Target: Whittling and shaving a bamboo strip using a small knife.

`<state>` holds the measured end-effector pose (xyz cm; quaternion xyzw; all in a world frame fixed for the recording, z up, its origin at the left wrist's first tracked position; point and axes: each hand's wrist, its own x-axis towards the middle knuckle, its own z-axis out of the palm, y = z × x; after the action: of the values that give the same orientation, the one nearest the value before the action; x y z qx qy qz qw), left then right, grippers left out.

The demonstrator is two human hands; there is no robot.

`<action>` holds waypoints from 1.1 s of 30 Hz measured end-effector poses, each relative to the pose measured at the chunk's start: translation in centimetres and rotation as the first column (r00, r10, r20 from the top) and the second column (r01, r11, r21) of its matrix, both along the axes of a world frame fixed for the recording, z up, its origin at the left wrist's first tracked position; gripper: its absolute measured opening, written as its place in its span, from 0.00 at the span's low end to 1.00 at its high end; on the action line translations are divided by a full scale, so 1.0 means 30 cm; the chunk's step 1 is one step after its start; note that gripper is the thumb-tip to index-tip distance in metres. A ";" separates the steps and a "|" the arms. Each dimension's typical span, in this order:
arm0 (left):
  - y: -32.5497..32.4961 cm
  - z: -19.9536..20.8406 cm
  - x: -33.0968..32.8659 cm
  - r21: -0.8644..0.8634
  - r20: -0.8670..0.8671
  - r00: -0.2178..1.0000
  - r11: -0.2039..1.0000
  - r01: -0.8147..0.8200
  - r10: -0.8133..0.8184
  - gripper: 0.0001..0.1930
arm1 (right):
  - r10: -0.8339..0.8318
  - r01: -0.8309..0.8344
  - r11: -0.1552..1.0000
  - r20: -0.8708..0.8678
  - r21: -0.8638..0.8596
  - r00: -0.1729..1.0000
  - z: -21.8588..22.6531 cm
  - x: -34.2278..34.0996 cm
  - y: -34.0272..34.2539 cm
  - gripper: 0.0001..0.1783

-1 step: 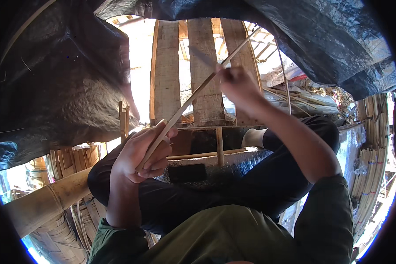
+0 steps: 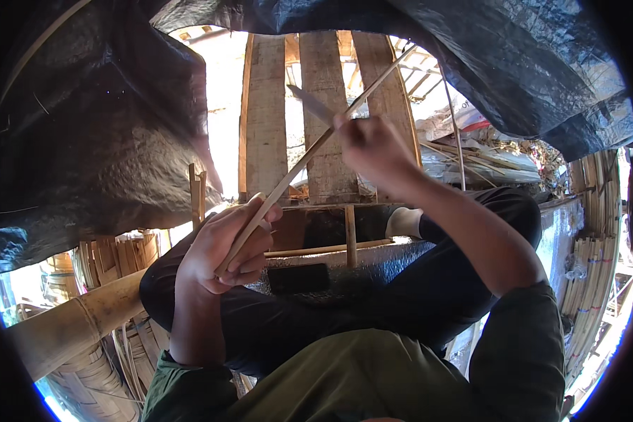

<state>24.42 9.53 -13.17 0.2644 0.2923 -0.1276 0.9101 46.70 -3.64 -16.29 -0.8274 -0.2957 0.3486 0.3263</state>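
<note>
Gripping the strip (image 2: 288,181) by its lower end, the left hand (image 2: 228,243) sits short of the planks (image 2: 266,126), off their near left corner. From there the strip slants up across the planks in view, its far end reaching past their right edge with no hand on it. The right hand (image 2: 376,144), seen against the planks' right side, is closed on the knife (image 2: 312,105), whose blade points left across the middle plank. Blade and strip seem to meet by the right fingers, though blur there makes the contact hard to judge.

Too steep a blade angle could dig in and split the strip. If the far end flexes, or the strip rolls in the left hand, the edge could skid. A skid toward the planks' near end looks worst, since the left hand lies in line there. A leg (image 2: 429,281) and foot (image 2: 404,224) are also short of the planks, so a loose grip could drop the knife onto them. Should the strip slide, a sharp side might cut the left palm.
</note>
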 end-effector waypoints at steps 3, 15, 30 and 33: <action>-0.004 -0.002 0.002 -0.014 0.002 1.000 1.000 -0.011 0.011 0.20 | -0.049 0.048 0.998 -0.025 -0.035 0.999 0.013 0.044 0.001 0.32; -0.007 -0.003 0.004 0.033 -0.011 1.000 0.999 -0.002 0.003 0.19 | 0.022 -0.033 0.995 -0.120 -0.094 0.993 0.015 0.021 -0.008 0.31; -0.009 -0.032 -0.003 0.001 -0.005 1.000 1.000 -0.009 0.009 0.19 | -0.167 0.167 0.985 -0.014 0.034 0.986 -0.005 0.038 0.008 0.33; -0.020 -0.021 0.000 0.013 -0.001 1.000 0.999 -0.029 0.029 0.18 | -0.040 0.037 0.995 0.037 0.091 0.999 -0.030 -0.069 -0.017 0.32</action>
<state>24.43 8.94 -13.81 0.2659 0.2976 -0.1124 0.9100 44.64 -4.16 -17.20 -0.8240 -0.3013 0.3125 0.3642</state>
